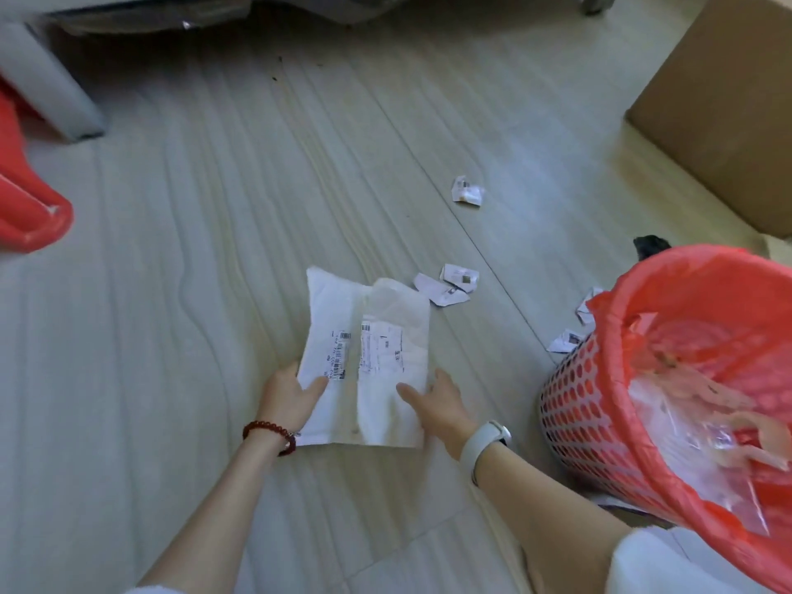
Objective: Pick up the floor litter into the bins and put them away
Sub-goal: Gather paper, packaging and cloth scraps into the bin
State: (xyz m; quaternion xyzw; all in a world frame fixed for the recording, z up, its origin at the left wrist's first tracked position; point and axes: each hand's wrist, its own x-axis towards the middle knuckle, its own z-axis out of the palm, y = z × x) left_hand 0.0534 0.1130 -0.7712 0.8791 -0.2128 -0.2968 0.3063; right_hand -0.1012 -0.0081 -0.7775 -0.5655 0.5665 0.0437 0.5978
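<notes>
Left hand [288,394] and right hand [437,403] pinch the white mailer [368,362] by its near edges, apparently off the floor; limp far end may snag the bin [600,405] rim rightward.

Your floor [214,250] looks like pale wood-grain planking with a smooth, softly matt finish. The mailer bags [368,358] you hold are thin white plastic film, creased, with printed paper labels stuck on. The torn scraps [450,285] beyond them look like paper. Your bin [578,405] is hard red perforated plastic, lined with a thin, slightly glossy red plastic bag [703,285]. The box [724,109] is matt brown cardboard.
</notes>
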